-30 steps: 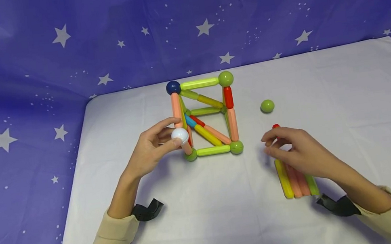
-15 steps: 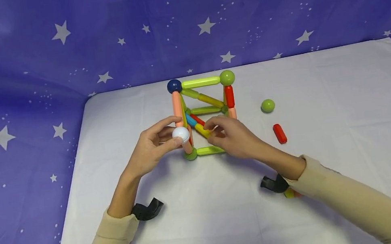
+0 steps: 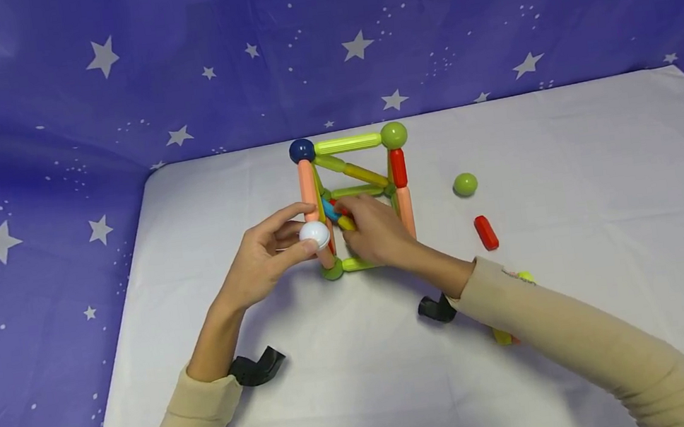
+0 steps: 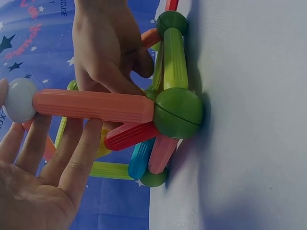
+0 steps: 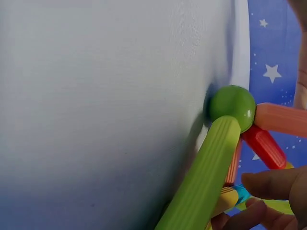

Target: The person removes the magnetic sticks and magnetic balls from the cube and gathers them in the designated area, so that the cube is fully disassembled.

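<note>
While my left hand pinches the white ball at one corner of the ball-and-rod frame on the white cloth, my right hand is inside it beside the blue rod and yellow rod; whether it grips either, I cannot tell. To the right lie a loose green ball and red rod.

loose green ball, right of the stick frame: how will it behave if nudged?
The loose green ball probably rolls readily: it's round and unattached on the white cloth. Its shiny surface may be slippery to pinch. Smooth, undented outline suggests it's stiff.
</note>
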Demonstrator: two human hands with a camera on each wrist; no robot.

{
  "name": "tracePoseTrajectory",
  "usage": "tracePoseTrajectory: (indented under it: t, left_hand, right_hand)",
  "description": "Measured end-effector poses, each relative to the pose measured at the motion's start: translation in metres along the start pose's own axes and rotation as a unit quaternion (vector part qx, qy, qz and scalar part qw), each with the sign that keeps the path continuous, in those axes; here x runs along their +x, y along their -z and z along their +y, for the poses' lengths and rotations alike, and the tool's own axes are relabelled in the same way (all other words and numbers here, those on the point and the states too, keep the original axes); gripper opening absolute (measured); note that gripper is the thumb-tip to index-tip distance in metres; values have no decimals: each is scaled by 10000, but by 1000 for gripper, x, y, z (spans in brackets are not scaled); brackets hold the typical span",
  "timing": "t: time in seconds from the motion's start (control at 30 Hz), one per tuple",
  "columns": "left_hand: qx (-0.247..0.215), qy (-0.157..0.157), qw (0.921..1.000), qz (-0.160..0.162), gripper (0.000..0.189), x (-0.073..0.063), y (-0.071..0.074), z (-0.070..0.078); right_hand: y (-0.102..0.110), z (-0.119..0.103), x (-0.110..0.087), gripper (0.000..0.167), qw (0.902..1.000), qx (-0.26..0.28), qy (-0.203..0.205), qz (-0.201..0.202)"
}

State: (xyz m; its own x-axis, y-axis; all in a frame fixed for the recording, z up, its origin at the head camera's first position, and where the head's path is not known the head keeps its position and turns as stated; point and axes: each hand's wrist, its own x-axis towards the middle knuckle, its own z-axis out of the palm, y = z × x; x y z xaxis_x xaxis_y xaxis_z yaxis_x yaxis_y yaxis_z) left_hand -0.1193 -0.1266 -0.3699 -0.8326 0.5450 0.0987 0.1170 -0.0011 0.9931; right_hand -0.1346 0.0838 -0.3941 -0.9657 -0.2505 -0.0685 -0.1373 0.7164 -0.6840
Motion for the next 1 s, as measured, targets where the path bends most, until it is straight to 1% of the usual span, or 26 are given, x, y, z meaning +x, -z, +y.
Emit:
tracePoseTrajectory:
  t: [0.1,0.23,0.47,0.53,0.7,0.8,0.9,1.0]
  left_hand:
    - [-55,-4,10000,-36,47,0,0,0]
    - [-82,-14,10000,-52,47,1,0,-1]
    - [-115,2,9999,-65,47,1,-1,-1]
    - [-113,3,9999,-56,47,1,-1,-1]
    - [-114,9,9999,-28,47,1,-1,0]
    - [-94,11,10000,-21,47,0,0,0]
    - [-56,18,10000,-14,48,0,0,0]
    - [-20,22,10000,-17,48,0,0,0]
  right_hand:
    - [0,0,4,34,10000,-8,-82,13]
    - [-1,1,9,32,10000,49,-71,-25]
    - [1,3,9,30,9993,356,-54,-84]
    - [2,2,8,28,9992,408,-4,-43]
    - [8,-2,5,33,9981,552,159,238]
    - [13,-5,2,35,9972,651,227,297]
    - [19,-5,-3,36,9967,775,156,179]
    - [25,-3,-11,38,9941,1087,20,-6]
